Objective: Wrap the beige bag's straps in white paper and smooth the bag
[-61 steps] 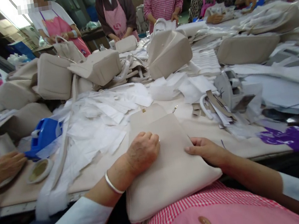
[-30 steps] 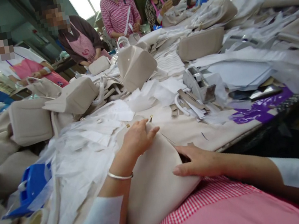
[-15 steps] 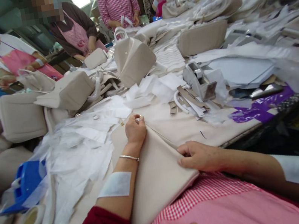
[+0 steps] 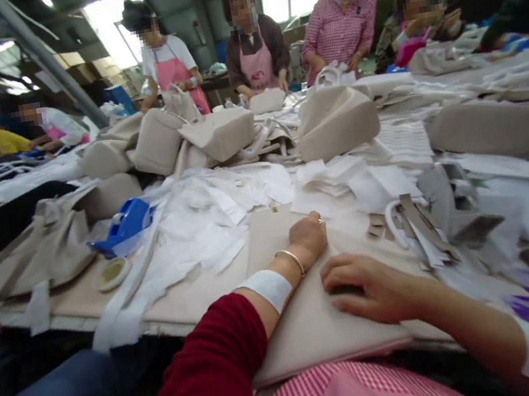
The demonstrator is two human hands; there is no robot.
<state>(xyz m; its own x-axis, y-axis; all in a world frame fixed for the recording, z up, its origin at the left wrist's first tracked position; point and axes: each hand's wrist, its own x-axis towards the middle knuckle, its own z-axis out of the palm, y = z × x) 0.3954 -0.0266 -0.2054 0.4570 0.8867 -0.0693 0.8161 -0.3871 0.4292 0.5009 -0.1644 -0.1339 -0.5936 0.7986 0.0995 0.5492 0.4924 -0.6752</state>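
A flat beige leather bag panel (image 4: 311, 325) lies on the table edge in front of me. My left hand (image 4: 307, 237) reaches across it to its far edge with fingers curled into a loose fist near a small gold fitting (image 4: 274, 209); what the fingers pinch is hidden. A silver bangle sits on that wrist. My right hand (image 4: 370, 285) lies on the panel's right side, fingers spread and pressing down.
White paper scraps (image 4: 207, 218) cover the table's middle. A blue tape dispenser (image 4: 123, 227) and a round glue tin (image 4: 111, 273) sit at left. Finished beige bags (image 4: 336, 122) stand behind. Strap pieces (image 4: 416, 226) lie at right. Several people work across the table.
The view has swung left and levelled. The raised flap of the panel now lies flat. My left hand stays at the far edge; my right hand has spread flat on the panel.
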